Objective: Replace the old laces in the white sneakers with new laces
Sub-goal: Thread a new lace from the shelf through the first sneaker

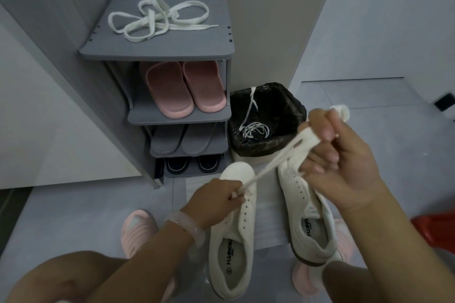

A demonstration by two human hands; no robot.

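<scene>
left sneaker (234,233): white, low-top, on the floor, eyelets mostly bare, a lace at the front eyelets
right sneaker (305,216): white, unlaced, beside the other, toe toward the bin
lace in hands (268,163): flat, off-white, stretched between both hands
left hand (216,200): pinches the lace end at the left sneaker's eyelets
right hand (342,167): raised, fingers curled round the bunched lace
spare lace (157,19): loose tangle on top of the grey shoe rack (98,53)
bin (293,106): black liner, thin white lace coiled inside
writing: insole print, unreadable
</scene>
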